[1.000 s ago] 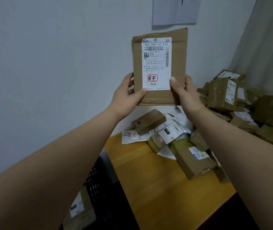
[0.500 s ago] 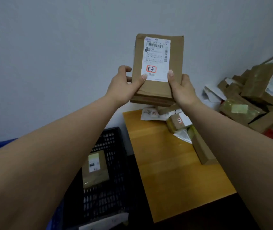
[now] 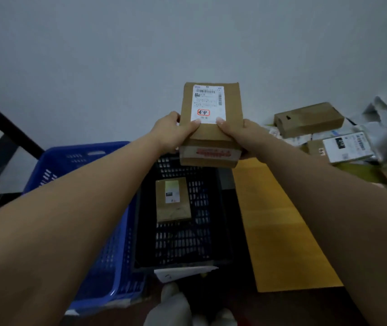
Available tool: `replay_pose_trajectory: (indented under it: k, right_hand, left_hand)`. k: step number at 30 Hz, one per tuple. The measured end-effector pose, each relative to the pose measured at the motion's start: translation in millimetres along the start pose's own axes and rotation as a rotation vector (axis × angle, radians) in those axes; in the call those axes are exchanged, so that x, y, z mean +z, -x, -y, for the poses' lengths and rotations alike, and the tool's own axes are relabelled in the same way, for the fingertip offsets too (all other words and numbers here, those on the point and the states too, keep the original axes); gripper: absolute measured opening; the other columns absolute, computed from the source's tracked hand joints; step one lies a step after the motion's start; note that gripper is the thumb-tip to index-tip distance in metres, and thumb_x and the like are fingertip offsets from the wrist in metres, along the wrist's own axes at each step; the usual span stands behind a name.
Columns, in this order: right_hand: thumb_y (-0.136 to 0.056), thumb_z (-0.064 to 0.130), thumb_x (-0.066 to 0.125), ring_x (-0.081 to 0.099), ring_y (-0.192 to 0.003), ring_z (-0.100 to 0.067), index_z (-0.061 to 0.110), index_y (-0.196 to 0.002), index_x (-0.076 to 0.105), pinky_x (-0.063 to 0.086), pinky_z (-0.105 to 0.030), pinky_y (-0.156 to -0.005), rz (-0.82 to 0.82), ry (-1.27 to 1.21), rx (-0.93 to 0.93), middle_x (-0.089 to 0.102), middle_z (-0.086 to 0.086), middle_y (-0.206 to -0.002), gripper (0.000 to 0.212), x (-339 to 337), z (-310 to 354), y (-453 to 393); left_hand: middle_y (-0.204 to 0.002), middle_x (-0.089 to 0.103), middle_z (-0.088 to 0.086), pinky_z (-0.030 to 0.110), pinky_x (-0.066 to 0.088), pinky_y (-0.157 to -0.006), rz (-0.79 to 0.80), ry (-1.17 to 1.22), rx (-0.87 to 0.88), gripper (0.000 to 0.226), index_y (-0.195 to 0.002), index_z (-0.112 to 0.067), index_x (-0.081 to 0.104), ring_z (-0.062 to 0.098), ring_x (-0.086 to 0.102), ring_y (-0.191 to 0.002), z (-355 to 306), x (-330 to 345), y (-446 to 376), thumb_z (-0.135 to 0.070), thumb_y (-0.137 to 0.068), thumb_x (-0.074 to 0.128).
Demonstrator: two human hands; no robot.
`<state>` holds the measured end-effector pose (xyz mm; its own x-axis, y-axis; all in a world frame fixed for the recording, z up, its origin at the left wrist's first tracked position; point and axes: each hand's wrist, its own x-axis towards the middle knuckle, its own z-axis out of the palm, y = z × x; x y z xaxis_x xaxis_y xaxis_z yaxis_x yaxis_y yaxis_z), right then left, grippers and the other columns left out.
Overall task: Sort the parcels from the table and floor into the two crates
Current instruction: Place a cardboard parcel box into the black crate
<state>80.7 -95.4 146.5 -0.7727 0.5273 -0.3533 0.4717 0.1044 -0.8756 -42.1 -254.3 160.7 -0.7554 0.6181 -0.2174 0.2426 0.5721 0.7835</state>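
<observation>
Parcels are the matter here, and one brown cardboard parcel (image 3: 211,124) is held up in both hands over the far end of the black crate (image 3: 213,234). The left hand (image 3: 171,134) has its grip closed on the parcel's left edge, thumb lying on the front face; the right hand (image 3: 242,137) grips the right edge the same way, thumb at the bottom of the white shipping label (image 3: 208,103). That label carries barcodes and a red-ringed stamp, and a strip of tape with red print runs across the parcel's near end.

Nearest the camera, a white sheet (image 3: 185,271) lies over the near rim of the black crate. Inside that crate one brown parcel with a pale label (image 3: 173,200) lies flat on the slotted bottom. Touching its left side stands the blue crate (image 3: 79,161), so two crates in all. To the right, the wooden table (image 3: 282,231) runs away from its near edge toward the wall. At its far right corner sits a heap of parcels: a long brown box (image 3: 309,120) on top, a white-labelled packet (image 3: 346,147) below it, and others too blurred to count. A plain pale wall (image 3: 117,55) closes the room behind.
</observation>
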Motion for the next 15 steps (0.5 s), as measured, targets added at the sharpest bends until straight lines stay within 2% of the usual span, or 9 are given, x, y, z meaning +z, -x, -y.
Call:
replay_pose_trajectory:
  k: [2,4,6,8,11,13,15]
  right_hand:
    - [-0.078,0.065,0.066,0.066,-0.091,-0.02,0.026,-0.126,0.052,0.058,-0.038,-0.068,0.043,0.015,0.074,0.064,0.0,-0.108,0.064,27.7,-10.3,-16.4]
    - [-0.077,0.063,0.068,0.065,-0.091,-0.02,0.026,-0.124,0.054,0.058,-0.041,-0.074,0.058,0.028,0.134,0.064,0.001,-0.105,0.061,55.5,-25.4,-33.7]
    - [-0.077,0.058,0.071,0.064,-0.093,-0.021,0.025,-0.122,0.054,0.057,-0.044,-0.082,0.05,0.032,0.183,0.064,0.002,-0.104,0.058,83.1,-45.9,-50.2]
    - [-0.075,0.054,0.075,0.062,-0.097,-0.02,0.021,-0.124,0.055,0.056,-0.038,-0.078,0.044,0.014,0.228,0.064,-0.001,-0.114,0.062,109.7,-69.9,-61.8]
    - [-0.069,0.051,0.081,0.056,-0.097,-0.016,0.02,-0.134,0.046,0.042,-0.027,-0.058,0.006,-0.026,0.342,0.058,0.002,-0.118,0.079,144.1,-109.0,-73.1]
    - [-0.07,0.046,0.083,0.056,-0.1,-0.021,0.025,-0.133,0.043,0.044,-0.032,-0.06,-0.014,-0.067,0.443,0.057,0.002,-0.117,0.077,161.5,-138.1,-81.3]
    - [-0.073,0.036,0.083,0.058,-0.104,-0.024,0.025,-0.133,0.043,0.052,-0.04,-0.068,-0.043,-0.12,0.503,0.058,0.001,-0.119,0.073,175.1,-166.4,-91.5]
  left_hand:
    - [-0.119,0.06,0.005,0.042,0.059,-0.079,0.048,-0.054,-0.054,0.055,-0.131,-0.016,0.052,0.022,0.062,-0.099,31.2,-5.5,-10.7,-0.053,-0.091,0.056]
    - [-0.113,0.062,0.003,0.037,0.059,-0.076,0.1,-0.06,-0.113,0.05,-0.13,-0.018,0.055,0.018,0.062,-0.093,65.1,-6.6,-20.7,-0.05,-0.091,0.057]
    - [-0.111,0.062,0.0,0.026,0.054,-0.065,0.154,-0.029,-0.167,0.048,-0.131,-0.019,0.055,0.008,0.059,-0.084,100.0,-2.9,-29.8,-0.046,-0.091,0.059]
    - [-0.116,0.063,0.001,0.018,0.048,-0.062,0.199,-0.005,-0.206,0.046,-0.13,-0.017,0.056,0.005,0.057,-0.083,135.3,5.9,-38.5,-0.041,-0.092,0.062]
    - [-0.121,0.062,0.002,0.021,0.05,-0.072,0.257,0.006,-0.249,0.043,-0.13,-0.014,0.055,0.011,0.057,-0.094,184.2,28.5,-49.8,-0.031,-0.092,0.064]
    - [-0.125,0.061,0.004,0.03,0.052,-0.088,0.305,-0.001,-0.284,0.044,-0.132,-0.013,0.054,0.017,0.059,-0.105,213.3,47.3,-56.9,-0.026,-0.091,0.065]
    - [-0.129,0.06,0.007,0.031,0.048,-0.097,0.361,-0.002,-0.32,0.046,-0.134,-0.012,0.053,0.02,0.058,-0.113,240.1,66.8,-64.2,-0.02,-0.09,0.065]
